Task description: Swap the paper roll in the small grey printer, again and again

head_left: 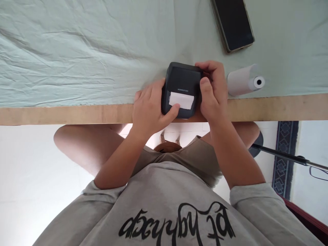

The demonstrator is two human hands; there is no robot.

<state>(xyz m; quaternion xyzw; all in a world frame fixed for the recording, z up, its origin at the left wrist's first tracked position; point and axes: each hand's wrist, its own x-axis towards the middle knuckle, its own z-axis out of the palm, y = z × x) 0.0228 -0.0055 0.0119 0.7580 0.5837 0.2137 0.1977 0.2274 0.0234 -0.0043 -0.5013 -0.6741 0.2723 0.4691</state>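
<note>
A small black receipt printer [186, 79] is held between my two hands at the table's front edge. White paper [181, 100] sticks out of the slot on its face. My left hand [151, 106] grips the printer's left side, its thumb on the front near the paper's lower edge. Along the right side, my right hand [214, 89] is closed on the printer, with the index finger at the upper corner and the thumb beside it. Right of that hand lies a roll of white paper [239, 81], its dark core hole showing and a loose end lifted.
A dark smartphone [234, 24] lies face up toward the back right. A pale green cloth [102, 51] covers the table, wrinkled at the left. The bare wooden edge [51, 115] runs along the front. A black and metal pole [284, 155] stands at the lower right.
</note>
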